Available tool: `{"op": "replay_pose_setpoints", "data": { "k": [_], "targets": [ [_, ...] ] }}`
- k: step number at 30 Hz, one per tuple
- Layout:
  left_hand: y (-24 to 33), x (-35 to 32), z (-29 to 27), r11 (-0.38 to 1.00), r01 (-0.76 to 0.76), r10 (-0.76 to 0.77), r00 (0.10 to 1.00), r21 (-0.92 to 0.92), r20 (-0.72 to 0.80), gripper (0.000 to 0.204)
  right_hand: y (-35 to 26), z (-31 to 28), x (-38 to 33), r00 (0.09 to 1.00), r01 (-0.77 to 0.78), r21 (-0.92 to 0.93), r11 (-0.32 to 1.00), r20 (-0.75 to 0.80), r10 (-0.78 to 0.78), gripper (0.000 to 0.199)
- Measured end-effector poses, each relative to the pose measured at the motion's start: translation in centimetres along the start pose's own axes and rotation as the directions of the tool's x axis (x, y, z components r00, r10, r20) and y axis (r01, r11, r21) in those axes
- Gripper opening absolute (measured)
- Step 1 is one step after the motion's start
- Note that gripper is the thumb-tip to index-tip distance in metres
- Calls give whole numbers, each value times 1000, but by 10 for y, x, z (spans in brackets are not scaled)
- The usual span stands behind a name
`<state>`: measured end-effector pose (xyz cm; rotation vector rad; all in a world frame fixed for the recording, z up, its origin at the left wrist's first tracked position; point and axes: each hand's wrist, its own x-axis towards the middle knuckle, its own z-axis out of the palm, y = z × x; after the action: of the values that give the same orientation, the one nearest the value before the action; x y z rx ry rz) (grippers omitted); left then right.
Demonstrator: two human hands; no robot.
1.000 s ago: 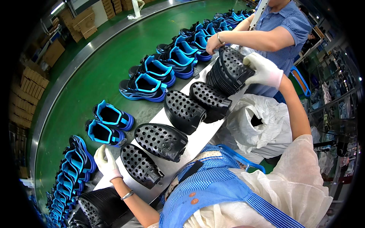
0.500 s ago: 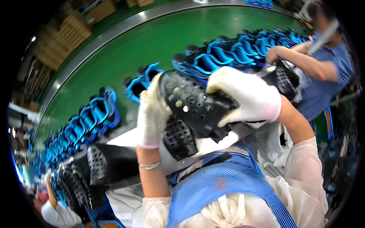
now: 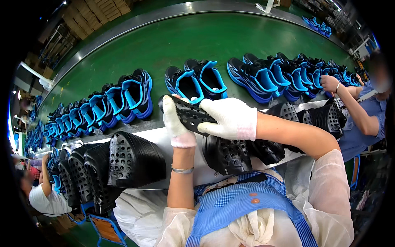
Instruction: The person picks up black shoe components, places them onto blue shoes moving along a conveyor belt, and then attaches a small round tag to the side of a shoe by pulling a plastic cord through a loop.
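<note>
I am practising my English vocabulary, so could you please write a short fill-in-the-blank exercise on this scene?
1. The left hand and the right hand wear ____ gloves.
2. They hold a black piece pierced with round ____.
3. The row of dark shoes at the left has bright ____ linings.
Missing words: white; holes; blue.

The left hand (image 3: 175, 124), earlier just beside the middle shoe pair (image 3: 198, 83), and the right hand (image 3: 232, 119), earlier well to its right, have met on a perforated black insert (image 3: 187, 115) before that pair, now tipped more edge-on.
</note>
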<state>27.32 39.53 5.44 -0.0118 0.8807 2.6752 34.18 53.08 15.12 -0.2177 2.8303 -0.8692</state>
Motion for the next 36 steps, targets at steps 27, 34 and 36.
{"op": "replay_pose_setpoints", "data": {
  "k": [27,34,36],
  "targets": [
    [-36,80,-17,-443,-147,-446,892,884,-75,44,45,23,165,887,12,-645,764,359,290,34],
    [-36,79,-7,-493,-45,-395,901,869,-177,45,69,51,184,965,-172,-536,826,76,250,50],
    [-34,79,-9,-487,-57,-398,902,872,-164,45,63,49,185,943,-199,-536,821,123,309,42]
  ]
}}
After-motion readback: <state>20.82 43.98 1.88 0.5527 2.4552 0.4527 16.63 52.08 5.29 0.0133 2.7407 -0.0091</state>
